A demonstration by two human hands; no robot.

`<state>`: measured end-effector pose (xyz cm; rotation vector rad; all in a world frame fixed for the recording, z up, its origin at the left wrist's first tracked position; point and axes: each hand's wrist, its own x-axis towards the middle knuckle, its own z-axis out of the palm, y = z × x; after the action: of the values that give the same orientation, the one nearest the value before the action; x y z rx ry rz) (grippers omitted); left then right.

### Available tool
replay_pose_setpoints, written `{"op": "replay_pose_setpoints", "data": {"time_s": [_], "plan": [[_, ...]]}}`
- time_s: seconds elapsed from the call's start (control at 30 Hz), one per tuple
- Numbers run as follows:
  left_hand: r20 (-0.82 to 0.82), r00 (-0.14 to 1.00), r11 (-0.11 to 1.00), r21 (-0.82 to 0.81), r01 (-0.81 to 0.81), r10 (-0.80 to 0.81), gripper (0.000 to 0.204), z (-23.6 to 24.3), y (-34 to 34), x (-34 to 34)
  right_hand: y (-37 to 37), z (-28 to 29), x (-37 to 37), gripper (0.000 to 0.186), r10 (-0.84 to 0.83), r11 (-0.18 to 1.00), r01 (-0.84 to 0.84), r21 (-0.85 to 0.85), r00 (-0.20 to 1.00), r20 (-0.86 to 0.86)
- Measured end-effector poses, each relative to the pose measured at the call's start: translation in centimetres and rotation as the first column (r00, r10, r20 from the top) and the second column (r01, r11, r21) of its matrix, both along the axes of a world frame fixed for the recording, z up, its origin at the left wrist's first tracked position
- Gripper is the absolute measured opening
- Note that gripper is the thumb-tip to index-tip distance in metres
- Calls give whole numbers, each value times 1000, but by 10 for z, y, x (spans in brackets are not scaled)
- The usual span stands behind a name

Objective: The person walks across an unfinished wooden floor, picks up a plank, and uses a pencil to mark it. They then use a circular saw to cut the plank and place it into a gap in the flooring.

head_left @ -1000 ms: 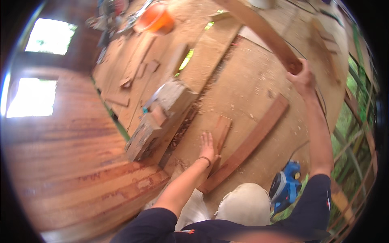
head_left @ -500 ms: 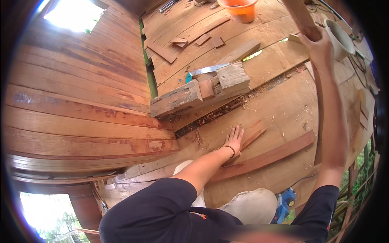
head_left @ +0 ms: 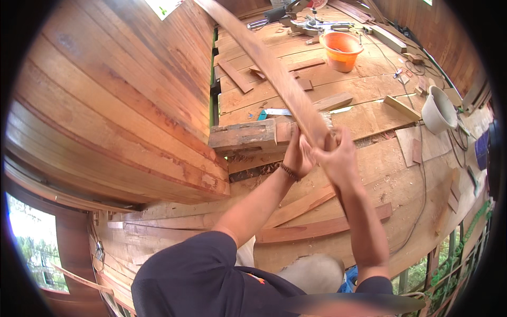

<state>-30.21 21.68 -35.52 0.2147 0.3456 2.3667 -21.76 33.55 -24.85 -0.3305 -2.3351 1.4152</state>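
Note:
A long, narrow wooden plank (head_left: 282,84) rises at a slant from my hands toward the far left. My right hand (head_left: 340,161) is closed round its near part. Against the plank's left side lies my left hand (head_left: 300,157), its fingers bent along the edge and partly smeared by motion. Beneath the plank, a weathered notched beam (head_left: 243,138) rests on the floor with a handsaw (head_left: 277,111) behind it. Two loose wooden strips lie closer to me: a longer reddish strip (head_left: 322,230) and a lighter strip (head_left: 302,205).
An orange bucket (head_left: 343,64) stands beyond the beam, with a mitre saw (head_left: 312,24) farther back. At the right are a pale bucket (head_left: 432,119) and a cable (head_left: 424,185). A wooden wall (head_left: 132,105) closes the left side. A blue tool (head_left: 348,280) sits by my knee.
My left hand has left the strip on the floor and come up to the plank. My right hand has brought the plank leftward, across the middle. The view has shifted.

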Motion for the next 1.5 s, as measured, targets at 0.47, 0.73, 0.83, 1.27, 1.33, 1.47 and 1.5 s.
{"op": "replay_pose_setpoints", "data": {"time_s": [0.47, 0.73, 0.83, 1.27, 1.33, 1.47, 1.5], "plan": [[153, 971, 813, -579, -61, 182, 36, -94, -42, 61, 0, -99, 171, 74, 259, 959, -282, 15, 902, 345], [197, 971, 624, -779, 70, 138, 27, -106, -79, -28, 43, -74, 379, 32, 346, 900, -6, -435, 617, 707], [152, 959, 605, -796, -25, 240, 35, -111, -83, 8, 29, -106, 348, 35, 225, 974, -124, -189, 593, 773], [86, 996, 433, -899, 62, 36, 50, -86, -120, 55, -61, -179, 80, 45, 438, 791, -361, -494, 898, 45], [34, 988, 233, -973, -1, 150, 48, -88, -131, 28, -36, -195, 110, 47, 398, 853, -349, -387, 916, 49], [-522, 789, -489, -622, -611, -322, 58, -59, -106, 17, 70, -239, 214, 35, -140, 968, 192, -161, 948, 287], [-639, 471, -524, -123, -843, -608, 62, -53, -88, 28, 101, -246, 238, 29, -383, 908, 412, -84, 893, 236]]}}
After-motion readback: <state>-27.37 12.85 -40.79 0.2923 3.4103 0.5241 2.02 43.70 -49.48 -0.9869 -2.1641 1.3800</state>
